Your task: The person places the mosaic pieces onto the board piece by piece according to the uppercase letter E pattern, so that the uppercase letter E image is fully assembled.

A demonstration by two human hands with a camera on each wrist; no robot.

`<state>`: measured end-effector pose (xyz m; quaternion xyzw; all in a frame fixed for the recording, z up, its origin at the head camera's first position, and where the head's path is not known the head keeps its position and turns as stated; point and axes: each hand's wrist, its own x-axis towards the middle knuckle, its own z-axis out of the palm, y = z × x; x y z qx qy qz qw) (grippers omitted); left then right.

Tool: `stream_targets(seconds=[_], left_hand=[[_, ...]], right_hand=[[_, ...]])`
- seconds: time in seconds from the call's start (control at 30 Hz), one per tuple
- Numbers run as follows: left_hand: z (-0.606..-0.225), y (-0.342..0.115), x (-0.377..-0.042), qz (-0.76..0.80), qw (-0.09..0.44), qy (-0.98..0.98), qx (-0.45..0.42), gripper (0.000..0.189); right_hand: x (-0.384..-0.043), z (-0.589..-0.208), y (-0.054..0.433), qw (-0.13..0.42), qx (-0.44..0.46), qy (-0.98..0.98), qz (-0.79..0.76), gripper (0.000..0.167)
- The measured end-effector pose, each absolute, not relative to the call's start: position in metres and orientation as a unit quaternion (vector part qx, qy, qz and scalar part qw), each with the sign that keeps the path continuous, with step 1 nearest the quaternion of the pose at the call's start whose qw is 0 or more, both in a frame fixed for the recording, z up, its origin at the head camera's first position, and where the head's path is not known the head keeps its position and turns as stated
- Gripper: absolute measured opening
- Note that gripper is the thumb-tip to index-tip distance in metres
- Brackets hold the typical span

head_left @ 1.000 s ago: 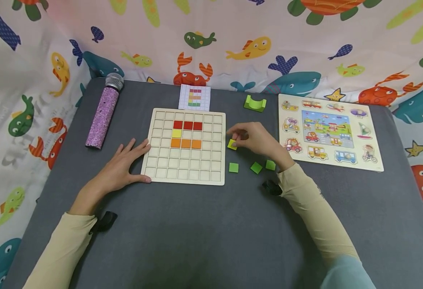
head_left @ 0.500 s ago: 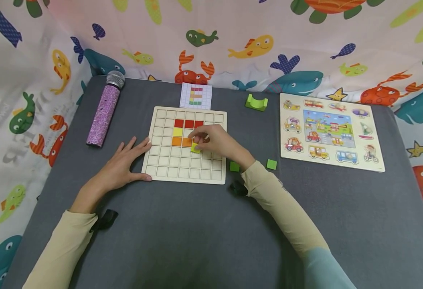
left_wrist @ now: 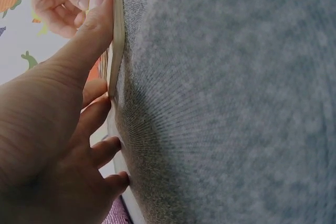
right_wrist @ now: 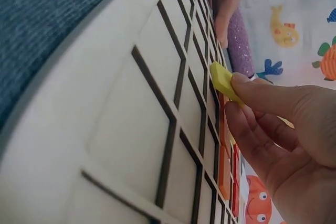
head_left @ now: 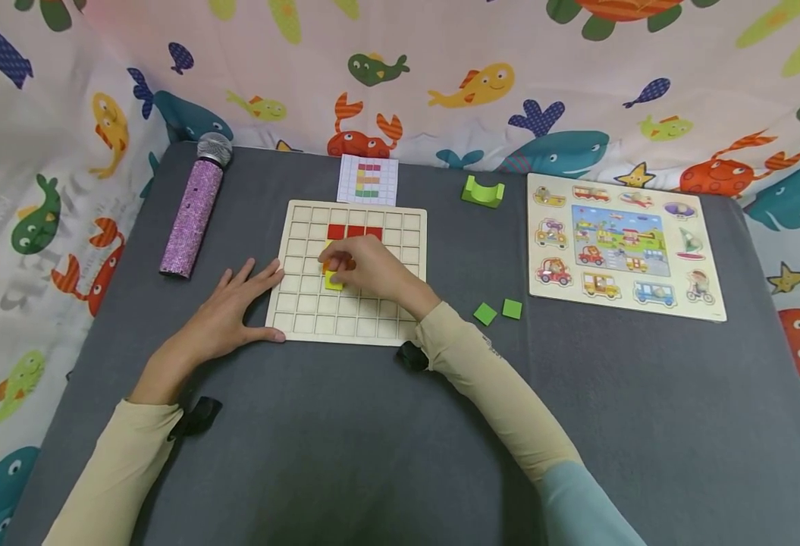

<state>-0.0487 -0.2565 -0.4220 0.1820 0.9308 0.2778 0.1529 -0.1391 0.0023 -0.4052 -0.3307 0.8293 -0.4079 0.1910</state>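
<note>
A wooden grid board [head_left: 345, 336] lies on the grey table. My right hand [head_left: 375, 271] is over its middle and pinches a yellow square tile [right_wrist: 223, 81] between thumb and fingers, tilted close above the cells. Three red tiles [head_left: 355, 231] sit in an upper row of the grid. In the right wrist view, orange tiles [right_wrist: 224, 171] show in their cells beyond the held tile; in the head view my hand mostly covers them. My left hand [head_left: 225, 318] has its fingers spread at the board's left side, thumb on the lower left corner.
Two green tiles [head_left: 484, 314] lie right of the board. A printed pattern card [head_left: 367, 182] touches its far edge. Farther off are a green arched block [head_left: 483, 193], a vehicle picture puzzle [head_left: 625, 246] and a glittery purple microphone [head_left: 195, 212].
My right hand has picked up the yellow tile beside the board and carried it left over the grid. The arm now hides one green tile. My left hand stays where it was.
</note>
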Motion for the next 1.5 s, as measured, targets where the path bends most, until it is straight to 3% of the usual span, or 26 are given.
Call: stream_targets(seconds=[0.4,0.7,0.93,1.5], left_hand=[[-0.422,-0.257,-0.047,0.276,0.151,0.932,0.178,0.098],[-0.421,-0.257,-0.048,0.278,0.140,0.932,0.187,0.097],[-0.421,-0.257,-0.048,0.279,0.143,0.931,0.186,0.097],[-0.422,-0.256,-0.049,0.279,0.148,0.931,0.184,0.099]], right_hand=[[-0.132,-0.402,-0.008,0.195,-0.335,0.854,-0.347,0.027],[-0.121,-0.399,-0.013,0.145,-0.340,0.892,-0.259,0.025],[-0.118,-0.399,-0.010,0.145,-0.340,0.890,-0.267,0.025],[-0.118,-0.375,0.081,0.151,-0.310,0.875,-0.339,0.031]])
